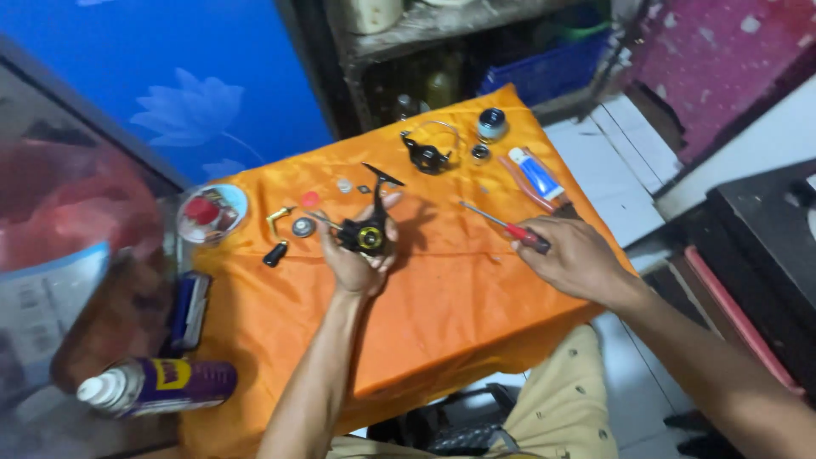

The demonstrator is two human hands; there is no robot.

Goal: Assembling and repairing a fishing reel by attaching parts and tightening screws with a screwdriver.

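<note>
My left hand (357, 259) grips a black fishing reel body (367, 231) with a gold ring, held just above the orange cloth (459, 314). My right hand (574, 255) holds a red-handled screwdriver (510, 228), its thin shaft pointing up-left and apart from the reel. On the cloth to the left lie a round metal part (303, 226), a gold bent piece (277, 217), a black knob (274, 254) and a small red disc (310, 199). At the far edge rest a black bail-wire rotor (427, 153) and a spool (491, 124).
A blue-and-white tube (535, 174) lies beside red-handled pliers (520, 184) at the cloth's right. A round dish (211, 212) with a red lid sits left of the cloth. A purple spray can (157, 387) lies lower left. A dark shelf (442, 51) stands behind.
</note>
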